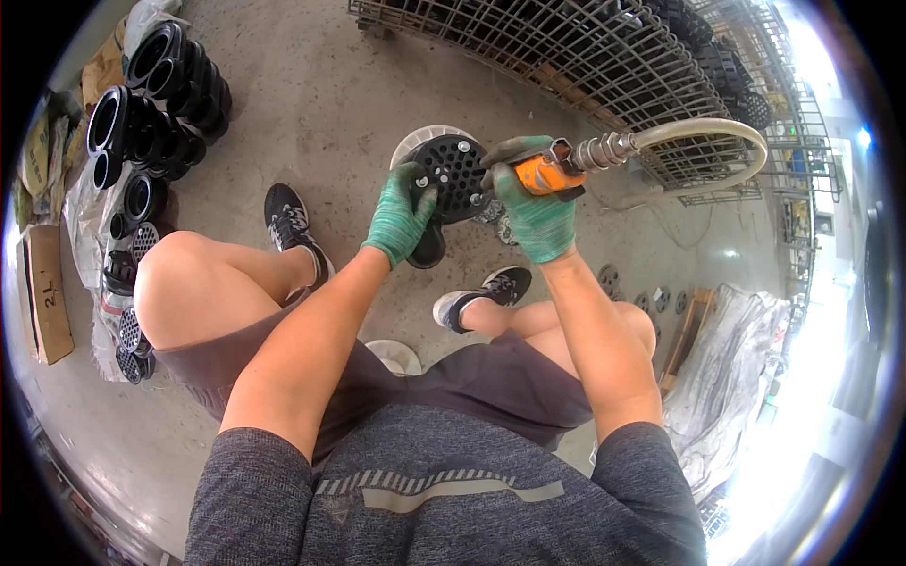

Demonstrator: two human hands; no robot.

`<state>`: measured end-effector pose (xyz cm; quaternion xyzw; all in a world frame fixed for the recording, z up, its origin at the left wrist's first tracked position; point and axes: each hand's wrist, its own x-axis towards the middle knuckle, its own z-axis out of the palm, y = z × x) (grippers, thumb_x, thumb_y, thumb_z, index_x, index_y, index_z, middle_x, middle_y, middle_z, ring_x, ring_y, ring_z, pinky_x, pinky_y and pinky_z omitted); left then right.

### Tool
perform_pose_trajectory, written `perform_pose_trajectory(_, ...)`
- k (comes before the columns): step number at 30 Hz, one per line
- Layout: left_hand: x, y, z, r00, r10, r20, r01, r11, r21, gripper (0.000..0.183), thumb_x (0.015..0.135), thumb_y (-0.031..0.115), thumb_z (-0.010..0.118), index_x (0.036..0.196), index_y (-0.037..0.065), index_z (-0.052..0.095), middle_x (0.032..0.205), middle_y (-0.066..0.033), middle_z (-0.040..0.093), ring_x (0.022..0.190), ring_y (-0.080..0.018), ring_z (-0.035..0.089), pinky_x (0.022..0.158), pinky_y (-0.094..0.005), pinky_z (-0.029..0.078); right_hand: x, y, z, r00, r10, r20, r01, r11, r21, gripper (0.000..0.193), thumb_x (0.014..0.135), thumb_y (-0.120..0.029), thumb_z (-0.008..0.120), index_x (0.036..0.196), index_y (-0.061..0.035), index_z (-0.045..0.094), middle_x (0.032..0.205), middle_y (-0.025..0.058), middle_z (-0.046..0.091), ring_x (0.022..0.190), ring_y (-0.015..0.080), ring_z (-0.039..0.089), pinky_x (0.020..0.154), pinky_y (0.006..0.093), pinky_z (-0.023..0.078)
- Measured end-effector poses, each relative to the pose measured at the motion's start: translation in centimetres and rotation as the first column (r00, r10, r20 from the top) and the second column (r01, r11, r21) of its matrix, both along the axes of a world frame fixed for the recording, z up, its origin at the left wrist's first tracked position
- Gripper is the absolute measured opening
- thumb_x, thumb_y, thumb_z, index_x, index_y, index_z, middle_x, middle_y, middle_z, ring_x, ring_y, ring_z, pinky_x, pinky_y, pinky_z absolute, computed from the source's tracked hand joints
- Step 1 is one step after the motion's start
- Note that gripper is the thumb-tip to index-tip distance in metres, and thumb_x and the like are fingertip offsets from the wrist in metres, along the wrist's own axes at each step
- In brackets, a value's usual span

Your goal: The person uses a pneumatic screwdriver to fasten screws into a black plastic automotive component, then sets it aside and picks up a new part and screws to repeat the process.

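Note:
My left hand, in a green and grey work glove, grips the near left edge of a black round part with a perforated face. A rounded black lobe sticks out below it, and a few pale bolt-like bits show on its face. In my right hand, also gloved, is an orange air tool with its metal coupling and clear hose running off to the right. The tool is beside the part's right edge; whether its tip touches is hidden by my fingers. Under the part, a white round rim shows.
Stacks of black ring-shaped parts stand at the left, near a cardboard box. A wire cage full of black parts fills the far right. Perforated discs and a wooden piece lie to the right, by plastic sheeting.

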<state>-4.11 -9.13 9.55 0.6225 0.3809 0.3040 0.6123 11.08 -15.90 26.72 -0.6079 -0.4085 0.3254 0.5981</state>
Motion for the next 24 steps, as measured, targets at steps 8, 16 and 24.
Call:
perform_pose_trajectory(8,1.6,0.1,5.6,0.891,0.015,-0.454,0.322,0.685,0.653,0.048,0.073,0.033,0.084,0.117,0.021,0.071,0.156,-0.0092,0.046,0.148,-0.0466,0.03,0.12,-0.0619,0.023,-0.6,0.5,0.5,0.998,-0.019,0.061,0.016,0.999,0.044,0.013,0.089,0.004,0.065,0.099,0.0009,0.071,0.087,0.0066,0.073,0.075,0.0116,0.069,0.068,0.0256,0.057)
perform_pose_trajectory(16,2.9,-0.9,5.0,0.91,0.059,-0.411,0.22,0.772,0.597,0.037,0.071,0.039,0.085,0.107,0.031,0.076,0.152,-0.0062,0.052,0.149,-0.0455,0.028,0.12,-0.0654,0.014,-0.1,0.4,-0.1,0.994,-0.04,0.104,0.038,0.999,0.017,0.013,0.089,0.004,0.065,0.1,0.0002,0.07,0.086,0.0065,0.072,0.077,0.012,0.069,0.069,0.0261,0.057)
perform_pose_trajectory(24,3.1,-1.0,4.7,0.915,0.093,-0.392,0.194,0.751,0.631,0.042,0.071,0.039,0.085,0.11,0.024,0.076,0.149,-0.0054,0.055,0.147,-0.044,0.033,0.122,-0.0578,0.022,-0.1,0.0,-0.4,0.988,-0.015,0.154,0.011,1.0,0.021,0.018,0.089,0.006,0.066,0.104,-0.0018,0.061,0.095,0.0093,0.072,0.079,0.0143,0.07,0.07,0.0288,0.059)
